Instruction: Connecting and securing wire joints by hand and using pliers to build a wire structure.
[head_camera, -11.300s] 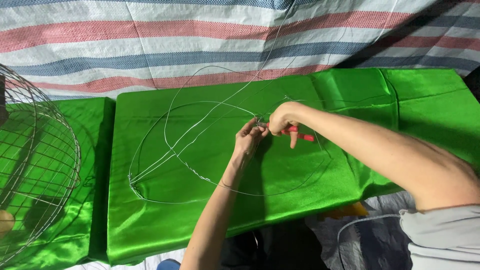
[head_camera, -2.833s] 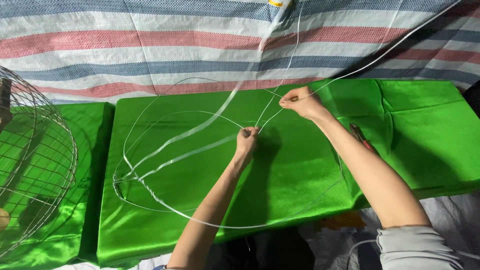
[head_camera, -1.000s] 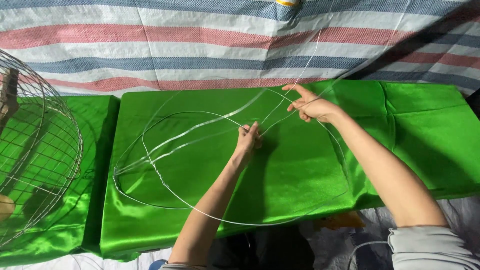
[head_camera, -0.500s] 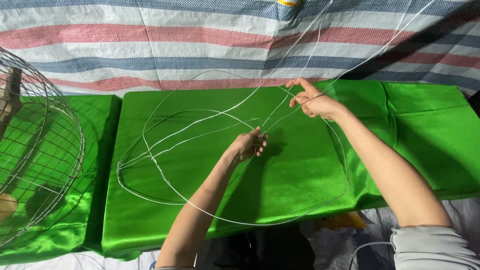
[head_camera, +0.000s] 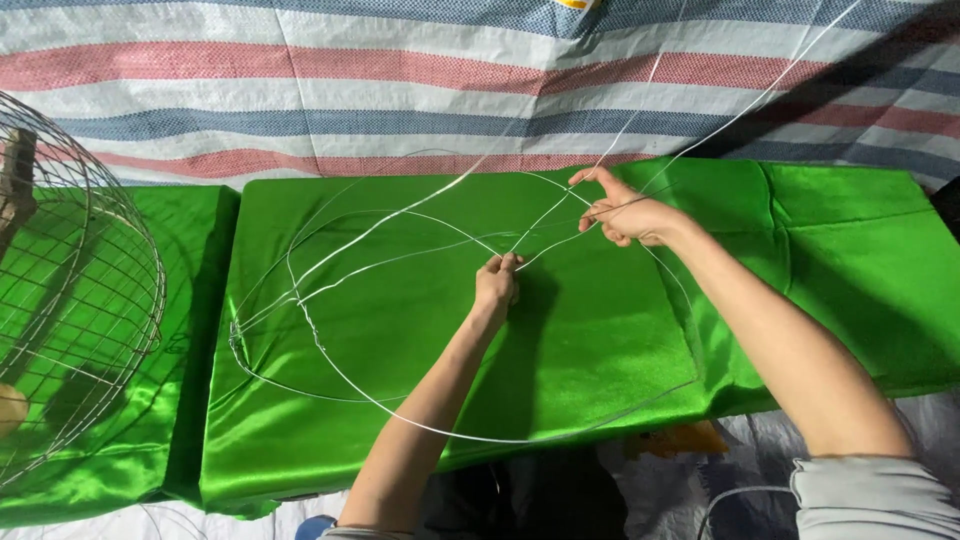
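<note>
Since half a second ago, the left hand (head_camera: 497, 280) has closed again, pinching the wire frame (head_camera: 330, 360) where strands cross above the green desk (head_camera: 600, 350). Right hand (head_camera: 622, 212) grips a long wire running up out of view. I judge the springy strand could slip and whip back. The crossing point is hidden under the fingers; thin wires are hard to follow.

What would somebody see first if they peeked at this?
Bright shiny green cloth fills the middle, with big loops of thin silver wire lying on it. The left hand and right hand both pinch the wire near the centre. A round wire cage stands at the left edge.
</note>
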